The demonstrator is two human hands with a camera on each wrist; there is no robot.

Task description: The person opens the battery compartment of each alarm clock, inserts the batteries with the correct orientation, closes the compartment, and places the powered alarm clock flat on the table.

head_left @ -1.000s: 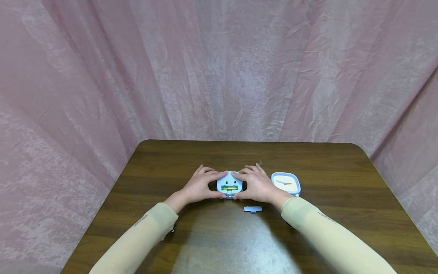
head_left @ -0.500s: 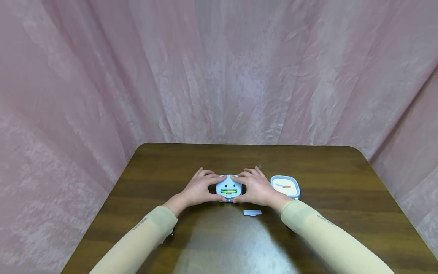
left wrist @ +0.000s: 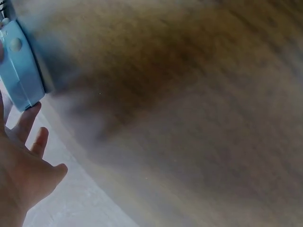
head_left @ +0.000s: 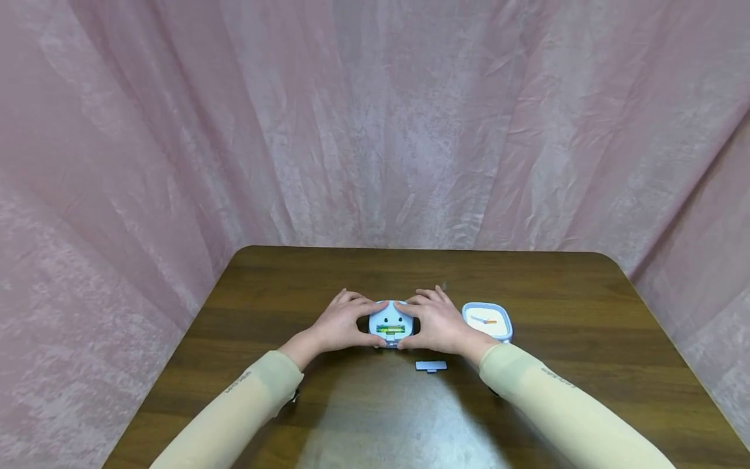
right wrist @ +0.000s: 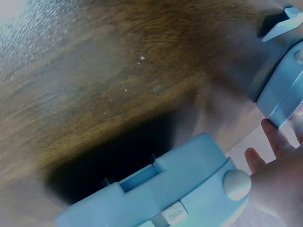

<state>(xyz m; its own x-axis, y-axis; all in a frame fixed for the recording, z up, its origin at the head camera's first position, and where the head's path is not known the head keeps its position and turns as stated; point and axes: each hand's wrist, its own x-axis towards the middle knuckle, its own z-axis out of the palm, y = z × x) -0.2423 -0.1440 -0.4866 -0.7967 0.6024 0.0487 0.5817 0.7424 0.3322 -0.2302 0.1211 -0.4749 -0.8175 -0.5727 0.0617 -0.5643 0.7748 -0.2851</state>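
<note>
Face down near the middle of the table, a light blue alarm clock [head_left: 390, 314] shows its back, with two dark knobs. Its battery compartment is uncovered, and a green and yellow battery [head_left: 390, 329] lies inside. From the left, my left hand [head_left: 340, 322] grips the clock between thumb and fingers. My right hand [head_left: 438, 324] holds the opposite side the same way, its thumb at the near edge. The clock's blue side [left wrist: 21, 71] appears at the left of the left wrist view. In front of the right hand lies the small blue battery cover [head_left: 431, 366].
A second light blue clock [head_left: 487, 321] lies face up right of the right hand, close to that wrist; its casing fills the bottom of the right wrist view. The brown wooden table [head_left: 281, 280] ends at a pink curtain [head_left: 375, 130] behind.
The whole scene sits slightly lower in the head view than a second ago. Both hands keep the same hold on the clock.
</note>
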